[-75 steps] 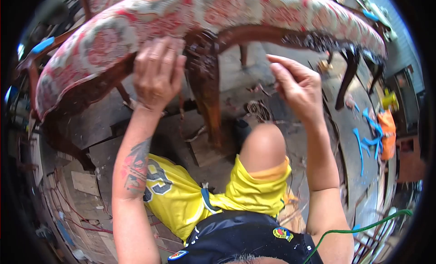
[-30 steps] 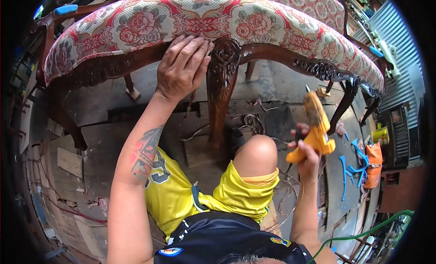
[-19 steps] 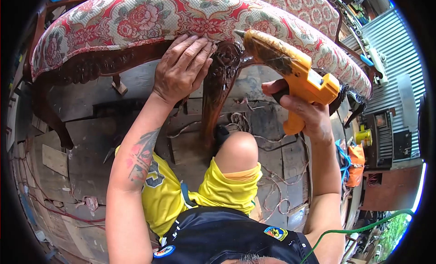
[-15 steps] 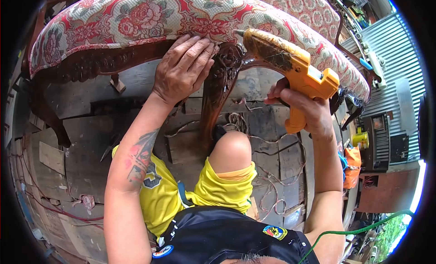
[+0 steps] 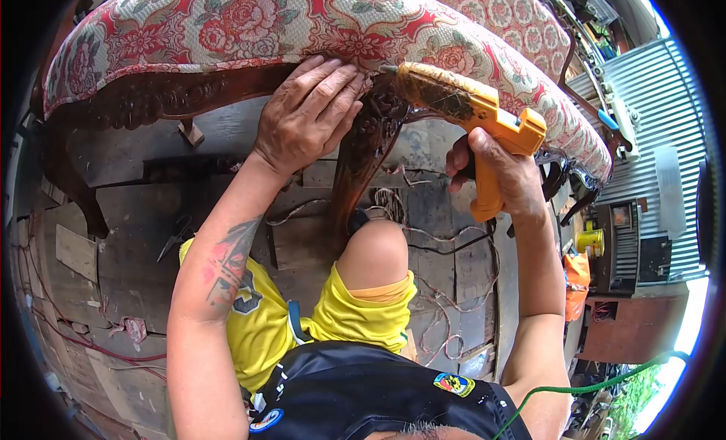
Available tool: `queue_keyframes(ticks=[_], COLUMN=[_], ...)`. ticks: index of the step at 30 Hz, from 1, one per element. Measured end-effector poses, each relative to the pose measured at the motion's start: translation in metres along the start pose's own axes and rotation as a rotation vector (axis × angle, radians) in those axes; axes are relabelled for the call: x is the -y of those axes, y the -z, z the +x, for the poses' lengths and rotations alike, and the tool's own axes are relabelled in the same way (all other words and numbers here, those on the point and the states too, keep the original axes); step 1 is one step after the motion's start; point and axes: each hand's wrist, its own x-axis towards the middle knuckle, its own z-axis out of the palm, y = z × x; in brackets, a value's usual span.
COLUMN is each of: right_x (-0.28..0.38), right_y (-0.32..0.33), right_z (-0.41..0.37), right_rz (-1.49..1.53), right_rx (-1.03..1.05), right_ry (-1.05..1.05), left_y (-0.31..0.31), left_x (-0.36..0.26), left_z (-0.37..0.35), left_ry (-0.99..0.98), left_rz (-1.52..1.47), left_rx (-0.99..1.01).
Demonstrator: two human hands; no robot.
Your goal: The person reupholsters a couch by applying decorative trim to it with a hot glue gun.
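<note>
My right hand (image 5: 507, 171) is closed round the handle of an orange-yellow glue gun (image 5: 446, 96), its body browned and stained. The gun's nozzle points left, at the lower edge of the floral fabric (image 5: 242, 24) on a carved wooden seat, just above the top of the dark carved leg (image 5: 370, 130). Contact between nozzle and fabric cannot be made out. Left of the nozzle, my left hand (image 5: 306, 118) lies with outstretched fingers against the fabric edge and wood rail (image 5: 197, 92). Its thumb is hidden. A small bunched bit of fabric shows beside the fingertips.
Scissors (image 5: 175, 239) lie on the plank floor (image 5: 136, 281), left of my knee. Cords (image 5: 446, 319) trail across the floor at right, and a red cable (image 5: 113, 355) runs at left. A green rope (image 5: 597, 388) crosses the lower right. A yellow can (image 5: 591, 242) stands further right.
The glue gun has moved left and down, its nozzle now lower, at the fabric edge by the leg's top. My left hand stays at the seat edge. The view has shifted slightly.
</note>
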Motion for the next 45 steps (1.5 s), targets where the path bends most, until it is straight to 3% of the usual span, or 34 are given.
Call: queue_keyframes(ticks=[45], right_x=[0.024], right_y=[0.013], right_z=[0.024], right_rz=[-0.155], right_rx=[0.117], right_ry=[-0.112], left_y=[-0.001], left_x=[0.001], left_z=[0.000], left_ry=[-0.004], left_rz=[0.025], left_rx=[-0.007])
